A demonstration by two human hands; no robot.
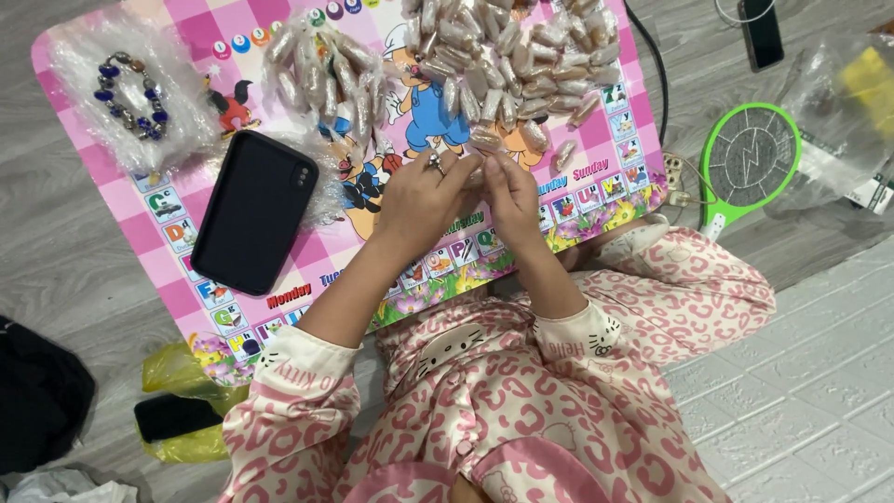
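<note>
Pinching a small clear packet [478, 175] between both hands: left hand [424, 197] and right hand [514, 194], fingers narrow, just below the packet pile [517, 65]; phone [253, 210] left of it.

Pink-and-white checked play table [186, 279], cartoon print. Black phone case [253, 210]. Blue-beaded bracelet [130, 93]. Green electric swatter [745, 163]. Pink leopard-spot pyjamas [521, 419]. Yellow bag [182, 373]. Grey floor [56, 242].
</note>
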